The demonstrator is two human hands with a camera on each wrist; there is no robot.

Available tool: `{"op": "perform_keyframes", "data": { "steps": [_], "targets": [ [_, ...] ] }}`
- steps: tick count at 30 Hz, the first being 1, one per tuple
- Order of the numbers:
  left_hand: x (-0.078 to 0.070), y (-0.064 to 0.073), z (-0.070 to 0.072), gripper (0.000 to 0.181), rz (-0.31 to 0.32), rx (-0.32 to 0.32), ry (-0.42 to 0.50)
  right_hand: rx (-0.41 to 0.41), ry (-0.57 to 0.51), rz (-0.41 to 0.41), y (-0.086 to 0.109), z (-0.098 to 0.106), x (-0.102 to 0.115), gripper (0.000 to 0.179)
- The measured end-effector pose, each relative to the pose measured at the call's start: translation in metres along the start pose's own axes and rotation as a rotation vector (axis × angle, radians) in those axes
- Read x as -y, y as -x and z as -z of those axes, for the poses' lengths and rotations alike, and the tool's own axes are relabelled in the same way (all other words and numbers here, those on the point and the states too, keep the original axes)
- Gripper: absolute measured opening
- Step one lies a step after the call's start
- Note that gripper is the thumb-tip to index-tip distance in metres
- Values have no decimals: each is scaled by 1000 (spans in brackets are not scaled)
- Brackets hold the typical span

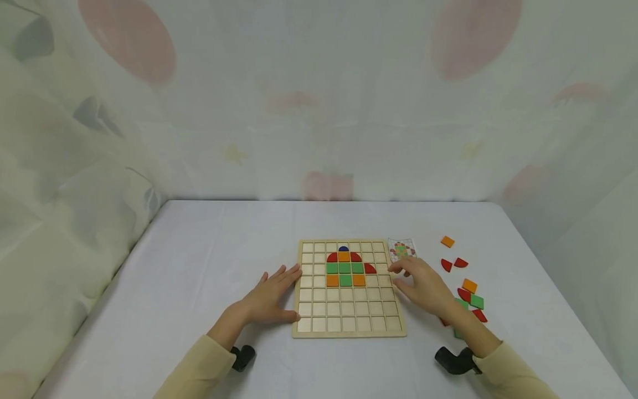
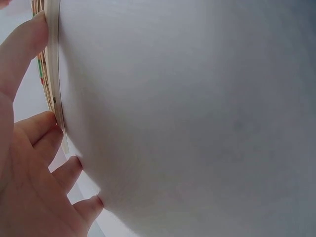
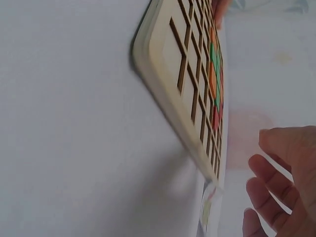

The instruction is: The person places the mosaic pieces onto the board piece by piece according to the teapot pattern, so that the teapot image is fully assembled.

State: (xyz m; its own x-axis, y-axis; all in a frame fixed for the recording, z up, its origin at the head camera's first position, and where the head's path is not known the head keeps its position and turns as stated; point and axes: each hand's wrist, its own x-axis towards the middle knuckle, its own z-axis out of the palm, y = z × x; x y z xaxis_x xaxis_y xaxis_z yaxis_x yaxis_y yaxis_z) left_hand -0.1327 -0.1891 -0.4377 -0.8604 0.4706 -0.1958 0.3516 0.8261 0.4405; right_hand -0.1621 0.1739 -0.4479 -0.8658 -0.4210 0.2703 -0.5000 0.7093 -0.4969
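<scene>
A wooden grid board [image 1: 349, 334] lies on the white table, holding a cluster of coloured tiles in its upper middle. A blue half-round tile [image 1: 343, 249] tops it, above an orange square tile [image 1: 344, 256] flanked by red quarter-round tiles. Below sits a row of green square tiles [image 1: 344, 268] with a red quarter-round tile [image 1: 370, 269] at its right end. My left hand [image 1: 269, 299], fingers spread, touches the board's left edge with thumb and fingertips. Beside the right edge hovers my right hand [image 1: 423, 285], its fingers loosely bent with nothing visible between them.
A printed pattern card [image 1: 401, 248] lies at the board's upper right corner, partly behind the right hand. Loose tiles are scattered to the right, among them an orange square [image 1: 447, 241] and a red quarter-round [image 1: 461, 262]; the right forearm covers some. Fabric walls enclose the table.
</scene>
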Motion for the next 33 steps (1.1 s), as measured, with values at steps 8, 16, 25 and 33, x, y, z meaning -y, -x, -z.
{"op": "perform_keyframes", "data": {
  "steps": [8, 16, 25, 33],
  "targets": [
    [1, 1, 1, 90, -6, -2, 12, -52, -8, 8, 23, 19, -27, 27],
    [3, 0, -1, 90, -10, -7, 6, -55, 64, -64, 49, 32, -47, 29],
    [2, 0, -1, 89, -9, 0, 5, 1, 78, -135, 77, 41, -61, 31],
    [2, 0, -1, 89, -17, -2, 0, 9, 126, -151, 88, 45, -65, 28]
  ]
}}
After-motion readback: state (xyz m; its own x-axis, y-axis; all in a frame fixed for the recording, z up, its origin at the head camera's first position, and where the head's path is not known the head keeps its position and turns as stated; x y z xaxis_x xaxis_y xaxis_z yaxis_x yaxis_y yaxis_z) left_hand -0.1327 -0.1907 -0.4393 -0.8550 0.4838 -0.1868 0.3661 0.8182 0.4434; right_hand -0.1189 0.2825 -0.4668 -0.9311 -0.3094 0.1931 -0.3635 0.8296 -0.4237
